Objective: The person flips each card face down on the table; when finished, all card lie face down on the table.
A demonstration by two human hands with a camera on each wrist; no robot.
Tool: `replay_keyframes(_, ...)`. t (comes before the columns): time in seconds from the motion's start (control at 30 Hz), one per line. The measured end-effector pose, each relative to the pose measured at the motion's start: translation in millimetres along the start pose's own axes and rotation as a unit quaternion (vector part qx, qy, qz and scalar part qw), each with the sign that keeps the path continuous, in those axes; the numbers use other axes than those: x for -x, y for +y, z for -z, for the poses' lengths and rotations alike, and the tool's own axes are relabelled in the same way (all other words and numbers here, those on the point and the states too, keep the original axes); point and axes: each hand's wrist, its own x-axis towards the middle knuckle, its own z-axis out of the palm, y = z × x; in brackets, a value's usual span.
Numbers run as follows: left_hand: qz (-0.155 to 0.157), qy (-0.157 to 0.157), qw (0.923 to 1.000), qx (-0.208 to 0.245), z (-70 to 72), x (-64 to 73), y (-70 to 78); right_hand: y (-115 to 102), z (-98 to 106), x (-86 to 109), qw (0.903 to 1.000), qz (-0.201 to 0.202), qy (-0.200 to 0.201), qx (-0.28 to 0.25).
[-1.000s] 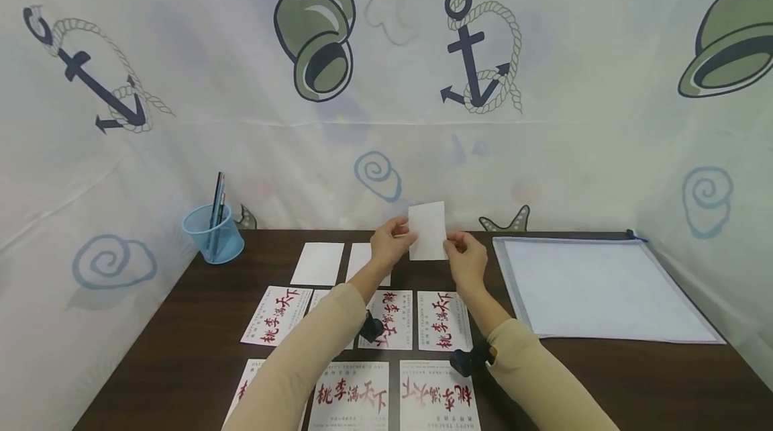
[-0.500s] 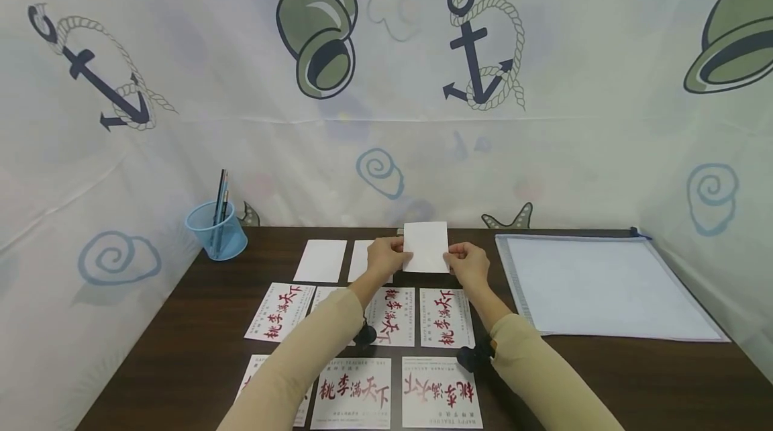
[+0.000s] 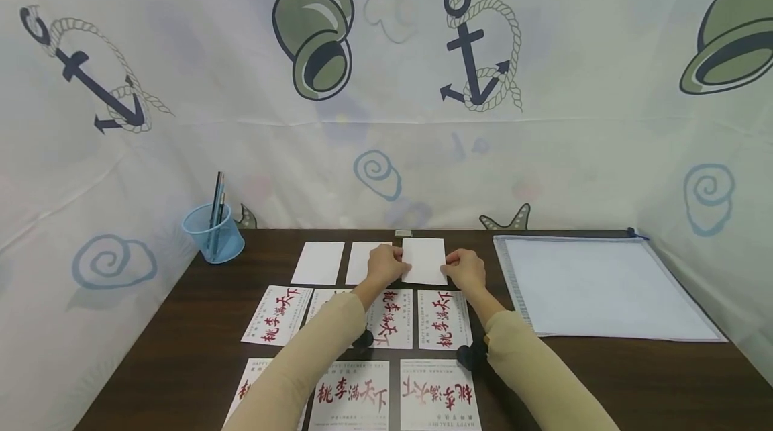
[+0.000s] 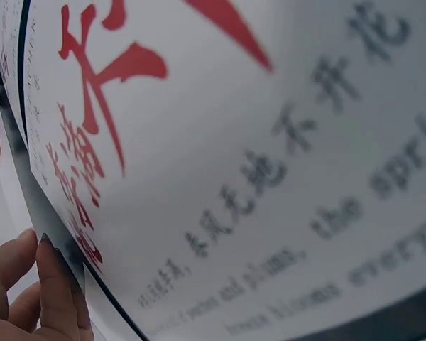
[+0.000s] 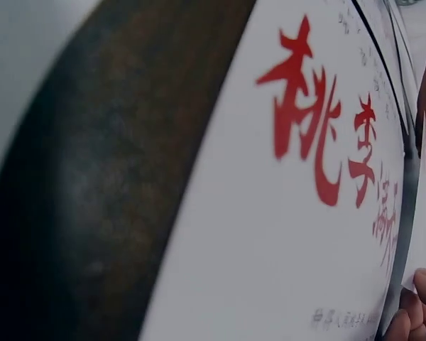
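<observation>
In the head view a blank white card [image 3: 424,262] lies flat or nearly so at the right end of a back row of blank cards. My left hand [image 3: 385,264] pinches its left edge between thumb and fingers. The right hand [image 3: 466,270] holds the opposite edge near the lower corner. Left of it are two more blank cards, one plain [image 3: 317,263] and one partly covered by my left hand [image 3: 362,260]. Just in front of the held card lies a card with red characters [image 3: 444,320]. The left wrist view shows my left fingers [image 4: 53,284] at the card's edge.
Two rows of red-lettered cards [image 3: 353,394] cover the nearer table, partly hidden by the left sleeve. A blue cup [image 3: 214,236] with pencils stands back left. A large white sheet in a mesh-edged folder [image 3: 610,286] lies right. A patterned curtain [image 3: 398,82] hangs behind the table.
Both hands have lowered the blank card from upright above the table's back edge down into the back row. The other cards, the cup and the folder have stayed put.
</observation>
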Motion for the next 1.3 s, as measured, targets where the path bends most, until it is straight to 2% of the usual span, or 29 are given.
replay_keyframes(0.27, -0.014, -0.006, 0.9994, -0.032, -3.5, -4.8, -1.7, -1.1, -2.4, 0.9, 0.9999, -0.004, 0.005, 0.008)
replay_keyframes(0.47, -0.009, -0.009, 0.9990, -0.043, -5.5, -6.5, -2.1, -1.1, -2.5, 2.7, 1.0000, -0.004, 0.006, 0.006)
replay_keyframes(0.83, -0.018, -0.012, 0.9978, -0.062, -3.4, -5.3, 2.0, -0.8, -2.8, 1.5, 0.9994, 0.014, 0.022, 0.023)
replay_keyframes(1.03, -0.014, -0.013, 0.9972, -0.073, -1.0, -3.5, 5.0, 0.2, -0.4, 0.3, 0.9999, 0.003, 0.001, 0.015)
replay_keyframes(1.17, -0.016, -0.018, 0.9987, -0.044, 10.5, -3.2, 3.7, 2.0, 2.6, -1.9, 0.9994, -0.010, 0.013, -0.029)
replay_keyframes(1.3, -0.013, -0.029, 0.9982, 0.052, 44.2, 0.6, -5.6, -9.1, 0.3, -1.4, 0.9913, -0.014, 0.033, -0.126)
